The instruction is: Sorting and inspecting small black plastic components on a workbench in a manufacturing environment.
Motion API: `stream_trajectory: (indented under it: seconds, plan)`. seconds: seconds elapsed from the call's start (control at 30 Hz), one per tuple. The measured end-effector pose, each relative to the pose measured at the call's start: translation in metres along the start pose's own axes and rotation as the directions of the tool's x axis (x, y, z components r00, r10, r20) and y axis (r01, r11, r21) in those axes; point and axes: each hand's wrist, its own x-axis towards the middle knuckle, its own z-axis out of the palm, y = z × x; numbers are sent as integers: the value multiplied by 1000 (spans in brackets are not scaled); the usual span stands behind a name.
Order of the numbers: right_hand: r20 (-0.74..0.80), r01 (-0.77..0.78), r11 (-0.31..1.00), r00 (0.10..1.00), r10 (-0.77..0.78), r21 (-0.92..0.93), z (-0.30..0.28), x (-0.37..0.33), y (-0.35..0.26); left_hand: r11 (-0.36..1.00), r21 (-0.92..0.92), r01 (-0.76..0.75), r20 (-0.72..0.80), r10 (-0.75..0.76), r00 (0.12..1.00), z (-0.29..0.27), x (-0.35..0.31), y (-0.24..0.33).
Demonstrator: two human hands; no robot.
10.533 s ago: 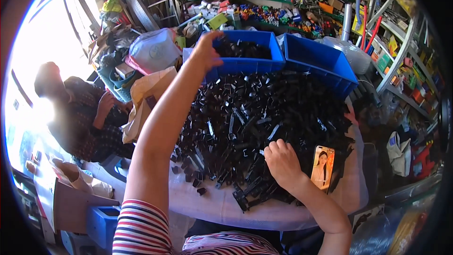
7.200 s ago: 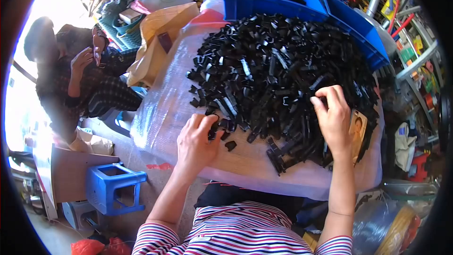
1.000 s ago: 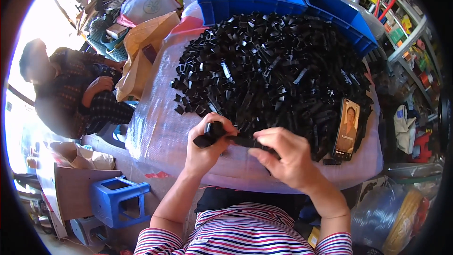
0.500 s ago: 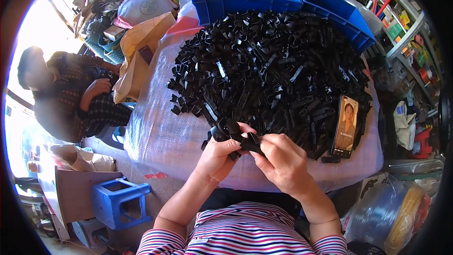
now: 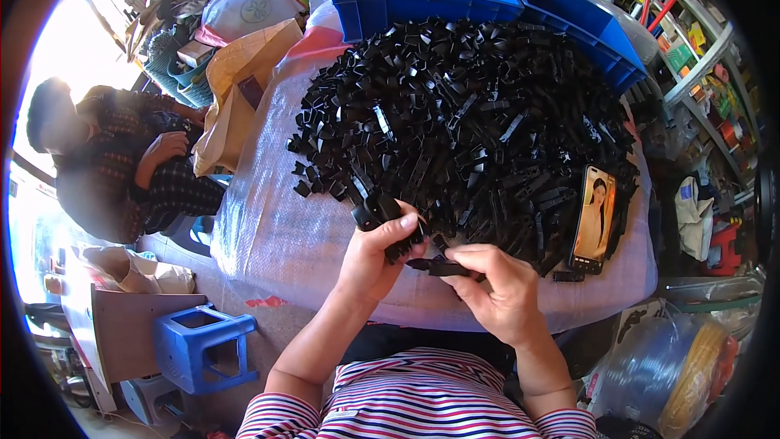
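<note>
My left hand (image 5: 370, 256) is closed around a bunch of black plastic parts (image 5: 379, 210), with the thumb pressed along the top. Between the thumb and fingers of my right hand (image 5: 500, 289) is a long, narrow black plastic piece (image 5: 437, 267), pointing left toward the other hand. A small gap separates it from the left hand's bunch. Just beyond both hands spreads a big heap of glossy black plastic parts (image 5: 455, 122), some curved and some long. Exactly what kind of parts they are cannot be made out.
A lit smartphone (image 5: 595, 219) leans on the heap's right side. Blue bins (image 5: 431, 12) stand behind it. The heap lies on a sack-covered surface (image 5: 260, 236). At left another person (image 5: 122, 162) sits beside a brown paper bag (image 5: 244, 57); a blue stool (image 5: 203, 349) stands nearer.
The hands have drawn apart; the right hand now holds its long piece away from the left hand's bunch. The phone's screen picture has changed.
</note>
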Motion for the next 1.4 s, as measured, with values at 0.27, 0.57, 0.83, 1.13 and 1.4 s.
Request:
stream_trajectory:
  seconds: [0.27,0.57,0.83,1.13,1.4]
  plan:
    - [68,-401,909,916,395,117,2,-12,-8,999,41,-15,-132,20,991,12,-4,-8]
    - [-40,-228,973,973,229,42,13,-4,-2,996,-56,-72,-70,68,995,19,0,-6]
    - [-74,-321,683,874,481,656,9,-6,3,983,-180,-45,-159,16,987,13,7,-7]
    - [31,-390,883,918,396,261,27,-9,0,968,-218,-124,-155,92,984,10,10,-10]
    - [-12,-441,887,895,446,135,18,-7,-2,977,30,-212,-215,214,953,16,3,-3]
